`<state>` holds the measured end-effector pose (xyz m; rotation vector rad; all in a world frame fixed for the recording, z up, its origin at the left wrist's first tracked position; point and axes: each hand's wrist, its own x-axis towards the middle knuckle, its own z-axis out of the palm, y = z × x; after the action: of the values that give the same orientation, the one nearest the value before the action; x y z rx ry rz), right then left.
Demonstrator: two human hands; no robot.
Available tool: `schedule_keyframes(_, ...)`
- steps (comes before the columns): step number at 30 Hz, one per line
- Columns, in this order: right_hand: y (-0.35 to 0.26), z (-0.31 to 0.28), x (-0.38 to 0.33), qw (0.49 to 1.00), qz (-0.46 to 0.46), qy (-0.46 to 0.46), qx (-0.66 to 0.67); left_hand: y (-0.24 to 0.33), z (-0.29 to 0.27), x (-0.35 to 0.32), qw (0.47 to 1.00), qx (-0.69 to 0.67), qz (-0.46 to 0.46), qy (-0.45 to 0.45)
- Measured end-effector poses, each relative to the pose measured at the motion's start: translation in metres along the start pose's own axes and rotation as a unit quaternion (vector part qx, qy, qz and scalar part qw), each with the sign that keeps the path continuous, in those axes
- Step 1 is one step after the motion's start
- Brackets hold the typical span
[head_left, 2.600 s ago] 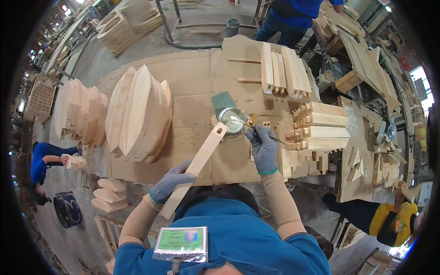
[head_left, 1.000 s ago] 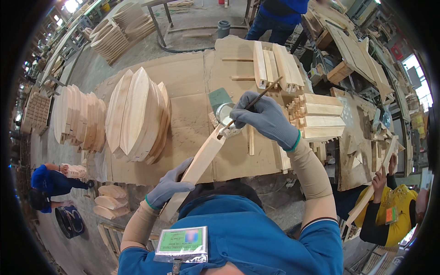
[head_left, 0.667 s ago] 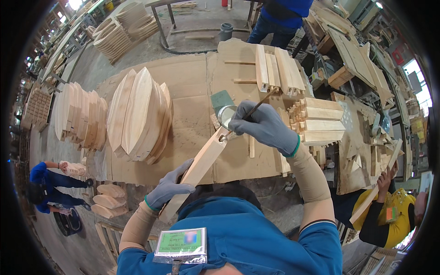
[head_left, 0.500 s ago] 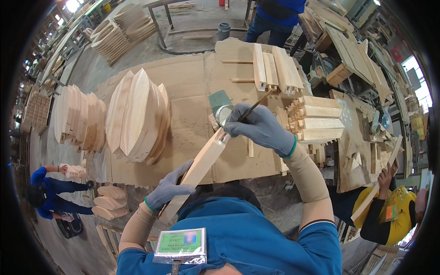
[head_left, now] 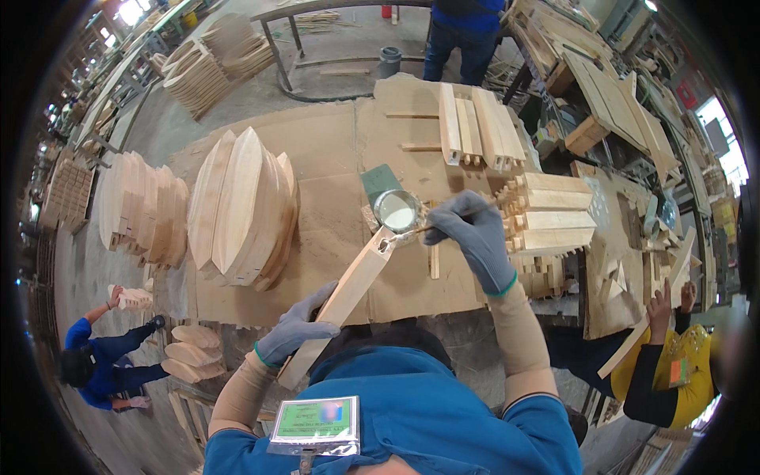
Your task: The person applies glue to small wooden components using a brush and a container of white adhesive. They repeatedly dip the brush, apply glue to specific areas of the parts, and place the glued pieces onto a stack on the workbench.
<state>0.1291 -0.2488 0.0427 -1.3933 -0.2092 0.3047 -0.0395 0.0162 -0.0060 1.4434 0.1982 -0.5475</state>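
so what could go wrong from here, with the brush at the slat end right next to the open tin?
1. The small round open tin of white paste sits right at the tip of the long pale wooden slat; a nudge from the slat could tip it.
2. The left hand grips the slat only near its low end, so the far end may wobble under the thin brush.
3. The right hand works close to the stacked notched wooden blocks; its sleeve could catch them.
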Motion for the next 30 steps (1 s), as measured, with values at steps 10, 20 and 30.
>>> schedule_keyframes(10, 0.066, 0.034, -0.043, 0.969, -0.135, 0.072, 0.195, 0.026, 0.007, -0.005, 0.996, -0.073, -0.013, -0.038)
schedule_keyframes(20, 0.066, 0.034, -0.034, 0.974, -0.145, 0.077, 0.156, 0.022, 0.004, -0.001, 0.997, -0.066, 0.015, -0.032)
schedule_keyframes(30, 0.079, 0.023, -0.017, 0.97, -0.101, 0.082, 0.203, 0.016, -0.009, 0.001, 0.992, -0.123, -0.023, -0.008)
